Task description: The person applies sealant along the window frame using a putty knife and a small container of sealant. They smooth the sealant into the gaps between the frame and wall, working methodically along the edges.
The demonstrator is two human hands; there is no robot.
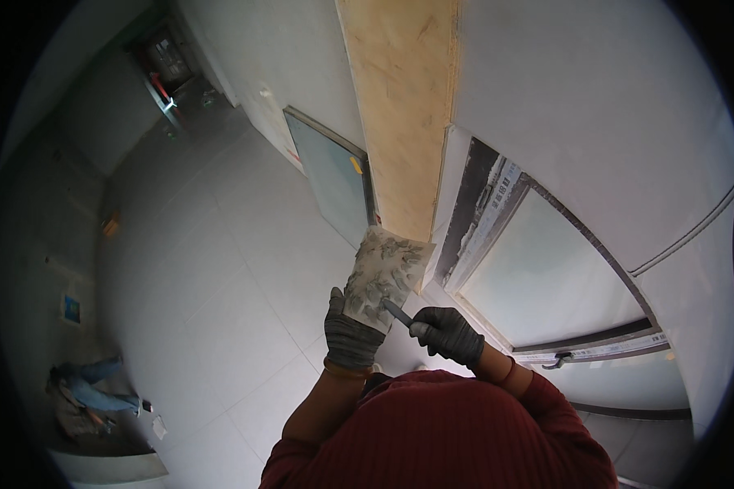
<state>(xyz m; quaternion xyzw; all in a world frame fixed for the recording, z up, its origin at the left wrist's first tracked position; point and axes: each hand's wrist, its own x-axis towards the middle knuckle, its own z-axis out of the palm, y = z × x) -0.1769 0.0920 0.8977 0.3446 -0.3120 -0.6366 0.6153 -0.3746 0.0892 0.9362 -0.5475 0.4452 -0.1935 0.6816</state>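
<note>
My left hand (353,333), in a dark grey glove, holds a thin light-coloured tile (386,269) by its lower edge. Grey adhesive, in ridges and dabs, covers much of the face turned up to me. In my right hand (446,335), gloved alike, is the handle of a small trowel or scraper (397,312). Its tip touches the adhesive near the tile's lower part; the blade's shape cannot be made out. Just beyond the tile rises a tall, narrow wall strip with a yellowish coat (404,122).
A glass panel (327,165) leans against the wall ahead. To the right is a framed glass door (556,269) with a handle (558,362). Grey floor tiles (244,244) spread to the left. Another person in blue jeans (95,385) is low at the far left, near a white scrap (159,427).
</note>
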